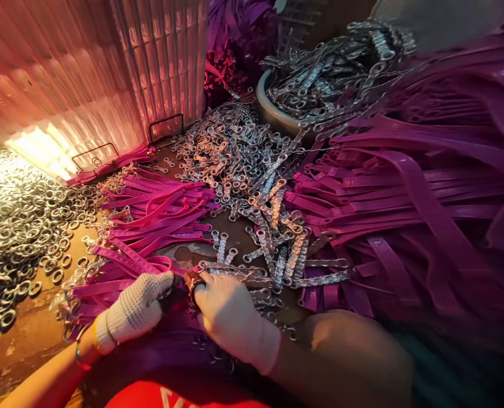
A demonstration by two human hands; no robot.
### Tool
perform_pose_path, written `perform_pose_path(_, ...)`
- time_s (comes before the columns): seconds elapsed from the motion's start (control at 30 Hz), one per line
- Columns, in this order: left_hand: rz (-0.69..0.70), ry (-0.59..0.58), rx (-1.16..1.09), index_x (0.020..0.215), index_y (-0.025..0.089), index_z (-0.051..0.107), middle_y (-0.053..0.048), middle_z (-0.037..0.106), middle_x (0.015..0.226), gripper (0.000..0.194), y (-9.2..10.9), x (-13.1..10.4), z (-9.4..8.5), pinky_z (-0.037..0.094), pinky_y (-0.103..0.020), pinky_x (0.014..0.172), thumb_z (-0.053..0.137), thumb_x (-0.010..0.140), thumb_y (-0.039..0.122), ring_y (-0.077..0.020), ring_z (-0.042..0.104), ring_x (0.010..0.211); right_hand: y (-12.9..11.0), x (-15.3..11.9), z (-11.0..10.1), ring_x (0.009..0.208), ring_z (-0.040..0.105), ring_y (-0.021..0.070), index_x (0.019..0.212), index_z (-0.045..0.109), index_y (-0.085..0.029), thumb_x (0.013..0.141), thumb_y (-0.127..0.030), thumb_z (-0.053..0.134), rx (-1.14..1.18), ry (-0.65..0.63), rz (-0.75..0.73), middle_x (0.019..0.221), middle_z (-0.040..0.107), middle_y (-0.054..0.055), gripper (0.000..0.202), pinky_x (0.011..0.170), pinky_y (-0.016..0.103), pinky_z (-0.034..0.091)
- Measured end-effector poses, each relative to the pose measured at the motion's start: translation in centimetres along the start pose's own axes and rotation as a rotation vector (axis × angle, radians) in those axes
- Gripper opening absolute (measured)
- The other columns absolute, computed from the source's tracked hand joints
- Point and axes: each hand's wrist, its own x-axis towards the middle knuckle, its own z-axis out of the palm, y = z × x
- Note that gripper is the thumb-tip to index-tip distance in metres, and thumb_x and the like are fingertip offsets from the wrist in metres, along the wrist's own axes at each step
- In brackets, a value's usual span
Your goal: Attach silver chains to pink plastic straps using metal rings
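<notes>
No full word, label or number can be read. Near the upper edge of the red cloth (136, 396), 1 angular white mark (165, 396) looks like a Z or a 7, but the picture cuts it off. More white beside it is too partial to read. Faint marks on a pink strap (126, 262) are too small to tell.

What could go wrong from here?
- Snagging: the chain strands overhang the basin in a tangle; pulling one may drag others out.
- Mixing: loose rings spread close to the magenta straps and may stray among them.
- Pinching: the gloved left hand and right hand work close together, likely risking a nipped fingertip.
</notes>
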Motion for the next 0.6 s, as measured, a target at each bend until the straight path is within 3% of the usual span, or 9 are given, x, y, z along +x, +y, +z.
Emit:
perform_pose_path(0.1, 0.052, 0.014, 0.065, 0.107, 0.023, 0.067, -0.003, 0.071, 0.106, 0.052, -0.4, -0.6, 0.3, 0.048, -0.027, 0.090, 0.046, 0.065, -0.001, -0.0186, 0.063, 0.096, -0.2, 0.2, -0.6, 0.059, 0.052, 0.0187, 0.065, 0.058, -0.020, 0.072, -0.013, 0.057, 0.078, -0.050, 0.026, 0.066, 0.063, 0.007, 0.010, 0.056, 0.033, 0.031)
perform_pose_path(0.13, 0.042, 0.029, 0.049, 0.107, 0.023, 0.067, -0.003, 0.071, 0.105, 0.050, -0.4, -0.7, 0.4, 0.048, -0.027, 0.089, 0.046, 0.067, 0.000, -0.0187, 0.064, 0.096, -0.4, 0.3, -0.9, 0.061, 0.053, 0.0191, 0.067, 0.059, -0.020, 0.072, -0.012, 0.057, 0.088, -0.063, 0.036, 0.069, 0.064, 0.007, 0.010, 0.057, 0.033, 0.032)
perform_pose_path(0.23, -0.023, 0.073, -0.074, 0.088, 0.017, 0.066, -0.003, 0.070, 0.086, 0.020, -0.4, -0.9, 0.7, 0.051, -0.024, 0.072, 0.047, 0.086, 0.014, -0.0159, 0.062, 0.078, -0.9, 1.1, -2.1, 0.069, 0.058, 0.0197, 0.074, 0.062, -0.019, 0.072, -0.009, 0.056, 0.116, -0.189, 0.120, 0.080, 0.069, 0.010, 0.011, 0.061, 0.033, 0.036)
perform_pose_path(0.3, -0.033, 0.074, -0.154, 0.080, 0.015, 0.064, -0.003, 0.067, 0.077, 0.023, -0.1, -0.9, 0.9, 0.050, -0.022, 0.067, 0.046, 0.092, 0.023, -0.0147, 0.060, 0.072, -1.1, 1.6, -2.5, 0.072, 0.061, 0.0201, 0.077, 0.063, -0.019, 0.072, -0.009, 0.058, 0.134, -0.342, 0.192, 0.082, 0.070, 0.010, 0.012, 0.062, 0.032, 0.037)
perform_pose_path(0.4, -0.024, 0.032, -0.196, 0.088, 0.015, 0.068, -0.005, 0.069, 0.085, 0.021, 0.4, -0.9, 1.1, 0.052, -0.023, 0.073, 0.049, 0.091, 0.023, -0.0165, 0.062, 0.080, -1.2, 1.9, -2.3, 0.064, 0.062, 0.0193, 0.080, 0.062, -0.019, 0.074, -0.009, 0.056, 0.143, -0.505, 0.250, 0.073, 0.069, 0.007, 0.013, 0.055, 0.032, 0.031)
perform_pose_path(0.47, -0.050, 0.027, -0.180, 0.092, 0.017, 0.070, -0.005, 0.071, 0.087, 0.021, 0.4, -1.1, 1.2, 0.052, -0.025, 0.075, 0.049, 0.088, 0.021, -0.0176, 0.063, 0.081, -1.0, 1.5, -1.6, 0.058, 0.060, 0.0183, 0.079, 0.061, -0.019, 0.075, -0.012, 0.055, 0.154, -0.480, 0.223, 0.066, 0.067, 0.005, 0.010, 0.052, 0.033, 0.026)
perform_pose_path(0.6, -0.074, 0.094, -0.101, 0.088, 0.021, 0.072, -0.004, 0.071, 0.081, 0.022, -0.6, -1.6, 1.5, 0.052, -0.027, 0.077, 0.056, 0.074, 0.017, -0.0202, 0.063, 0.081, -0.8, 0.3, -0.6, 0.047, 0.051, 0.0173, 0.071, 0.056, -0.021, 0.067, -0.015, 0.054, 0.178, -0.266, 0.082, 0.053, 0.059, 0.002, 0.007, 0.050, 0.036, 0.016)
